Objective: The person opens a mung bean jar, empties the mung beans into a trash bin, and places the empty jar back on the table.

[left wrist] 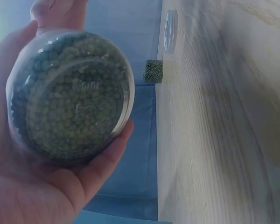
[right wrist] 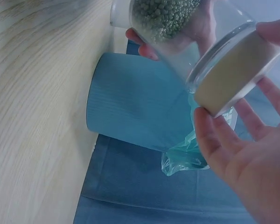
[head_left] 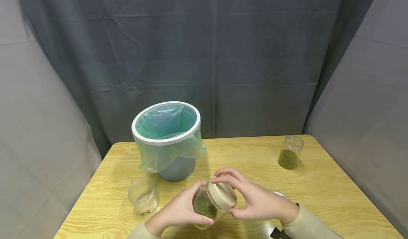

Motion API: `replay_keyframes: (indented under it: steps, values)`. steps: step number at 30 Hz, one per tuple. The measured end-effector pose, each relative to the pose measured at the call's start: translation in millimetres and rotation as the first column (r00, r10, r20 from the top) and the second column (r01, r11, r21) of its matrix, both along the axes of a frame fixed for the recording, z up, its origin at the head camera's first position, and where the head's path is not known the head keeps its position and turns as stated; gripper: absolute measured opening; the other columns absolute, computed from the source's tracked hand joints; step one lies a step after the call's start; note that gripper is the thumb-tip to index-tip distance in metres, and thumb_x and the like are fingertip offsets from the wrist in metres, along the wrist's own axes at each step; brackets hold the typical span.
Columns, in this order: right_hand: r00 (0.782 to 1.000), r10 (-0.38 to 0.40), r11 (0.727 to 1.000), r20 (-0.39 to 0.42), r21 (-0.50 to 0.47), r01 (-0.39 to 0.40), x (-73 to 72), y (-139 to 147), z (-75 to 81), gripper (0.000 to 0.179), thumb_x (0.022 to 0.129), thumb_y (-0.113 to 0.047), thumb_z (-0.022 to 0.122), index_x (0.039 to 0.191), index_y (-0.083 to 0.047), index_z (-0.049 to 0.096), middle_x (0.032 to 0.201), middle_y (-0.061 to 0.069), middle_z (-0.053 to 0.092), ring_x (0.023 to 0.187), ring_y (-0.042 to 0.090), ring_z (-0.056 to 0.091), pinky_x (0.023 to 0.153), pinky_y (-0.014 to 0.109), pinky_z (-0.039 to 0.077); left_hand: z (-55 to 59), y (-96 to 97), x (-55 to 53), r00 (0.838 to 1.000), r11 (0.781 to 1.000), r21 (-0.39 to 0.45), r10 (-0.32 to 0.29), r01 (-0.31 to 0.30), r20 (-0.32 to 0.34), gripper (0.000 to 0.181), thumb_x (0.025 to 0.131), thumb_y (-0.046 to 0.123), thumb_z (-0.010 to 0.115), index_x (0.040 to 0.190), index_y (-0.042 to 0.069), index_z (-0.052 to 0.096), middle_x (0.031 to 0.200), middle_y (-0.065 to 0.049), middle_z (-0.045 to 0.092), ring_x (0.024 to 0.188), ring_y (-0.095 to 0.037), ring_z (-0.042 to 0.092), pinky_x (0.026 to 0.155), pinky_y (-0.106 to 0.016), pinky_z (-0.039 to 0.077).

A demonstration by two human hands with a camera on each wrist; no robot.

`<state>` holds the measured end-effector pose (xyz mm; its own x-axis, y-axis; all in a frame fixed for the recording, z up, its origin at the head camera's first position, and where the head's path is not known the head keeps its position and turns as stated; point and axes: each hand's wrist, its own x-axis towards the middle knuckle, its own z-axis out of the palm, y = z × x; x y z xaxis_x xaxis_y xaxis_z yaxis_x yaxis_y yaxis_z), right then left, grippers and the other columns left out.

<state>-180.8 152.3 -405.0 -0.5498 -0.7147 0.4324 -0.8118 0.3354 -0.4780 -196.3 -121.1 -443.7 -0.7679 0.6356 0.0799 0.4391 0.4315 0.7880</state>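
My left hand (head_left: 183, 207) grips the body of a clear jar (head_left: 202, 205) that is tilted above the table, its gold lid (head_left: 223, 195) toward the right. Small green beans (left wrist: 77, 100) lie inside, seen through the jar's base in the left wrist view. The fingers and thumb of my right hand (head_left: 255, 198) are spread around the lid's edge and hold it. In the right wrist view the lid (right wrist: 238, 72) sits on the jar's mouth, with the beans gathered toward the base.
A grey bin (head_left: 176, 170) with a white rim and green bag stands behind my left hand. A clear container (head_left: 143, 196) sits at the left. A lidless jar of green beans (head_left: 288, 157) stands at the back right. Behind my right wrist a round disc (head_left: 279, 193) is mostly hidden.
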Motion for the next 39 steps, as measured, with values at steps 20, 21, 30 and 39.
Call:
replay_keyframes:
  steps: [20, 21, 30, 39]
  values:
    - [0.974, -0.211, 0.977, 0.082, 0.001, 0.212, 1.5, -0.8, 0.0, 0.066, 0.095, -0.039, 0.074, 0.152, -0.021, 0.045, 0.144, -0.004, 0.051, 0.117, 0.015, 0.060, 0.093, 0.038, 0.056, 0.1, 2.2, 3.8, 0.992, 0.993, 0.031, 0.118, -0.116, -0.043, 0.088, 0.070, 0.047, 0.094, 0.143, 0.035, 0.047, 0.122, 0.008, 0.067, 0.107, -0.010, 0.063, 0.089, -0.032, 0.053]
    - [0.972, -0.217, 0.976, 0.088, 0.008, 0.217, 2.1, -1.3, -0.2, 0.066, 0.095, -0.039, 0.074, 0.152, -0.022, 0.045, 0.143, -0.004, 0.052, 0.115, 0.014, 0.059, 0.092, 0.037, 0.056, -0.5, 2.5, 3.7, 0.991, 0.992, 0.026, 0.123, -0.121, -0.049, 0.088, 0.070, 0.048, 0.094, 0.143, 0.035, 0.046, 0.122, 0.008, 0.067, 0.107, -0.010, 0.063, 0.089, -0.032, 0.053]
    - [0.963, -0.246, 0.969, 0.110, 0.025, 0.245, 3.4, -4.1, -2.6, 0.065, 0.096, -0.044, 0.071, 0.150, -0.020, 0.046, 0.134, -0.006, 0.055, 0.107, 0.009, 0.057, 0.084, 0.031, 0.055, -2.8, 4.5, 3.6, 0.991, 0.992, 0.015, 0.123, -0.122, -0.057, 0.090, 0.070, 0.044, 0.094, 0.144, 0.033, 0.045, 0.127, 0.008, 0.065, 0.110, -0.010, 0.063, 0.091, -0.033, 0.053]
    - [0.982, -0.182, 0.983, 0.051, 0.029, 0.181, -0.1, -2.6, -5.3, 0.067, 0.094, -0.045, 0.074, 0.151, -0.023, 0.046, 0.142, -0.009, 0.050, 0.118, 0.009, 0.056, 0.096, 0.034, 0.055, -4.1, -0.1, 1.5, 0.997, 0.997, 0.022, 0.073, -0.073, -0.040, 0.090, 0.069, 0.045, 0.095, 0.144, 0.031, 0.046, 0.126, 0.007, 0.066, 0.111, -0.010, 0.063, 0.093, -0.032, 0.053]
